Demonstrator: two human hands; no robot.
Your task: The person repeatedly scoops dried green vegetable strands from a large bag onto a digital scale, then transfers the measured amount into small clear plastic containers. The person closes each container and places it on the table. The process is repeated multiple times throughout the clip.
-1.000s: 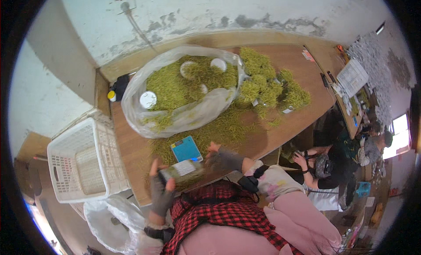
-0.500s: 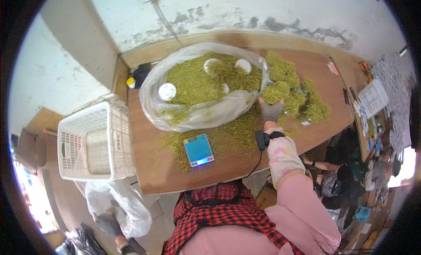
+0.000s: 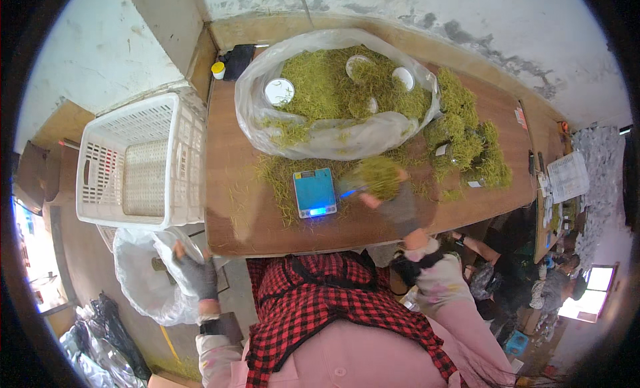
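My right hand (image 3: 399, 205), in a grey fingerless glove, grips a rounded clump of green shreds (image 3: 379, 177) over the table, just right of a blue digital scale (image 3: 315, 191) with a lit display. Motion blurs it, and I cannot tell whether a container sits inside the clump. Behind the scale lies a clear plastic bag (image 3: 333, 143) full of loose green shreds (image 3: 320, 88), several round white pieces among them. More heaped clumps (image 3: 460, 131) stand to its right. My gloved left hand (image 3: 195, 273) is beside a white bag-lined bin (image 3: 143, 281), fingers apart and apparently holding nothing.
A white plastic crate (image 3: 177, 161) stands at the table's left side. Loose shreds lie around the scale on the brown table (image 3: 240, 215). A yellow-lidded jar (image 3: 218, 69) is at the back left corner. Dark plastic bags (image 3: 110, 341) lie lower left; other people are at the right.
My right hand has come from the heaped clumps toward the scale, bringing a clump. My left hand has moved up and right out of the bag-lined bin. The view has shifted.
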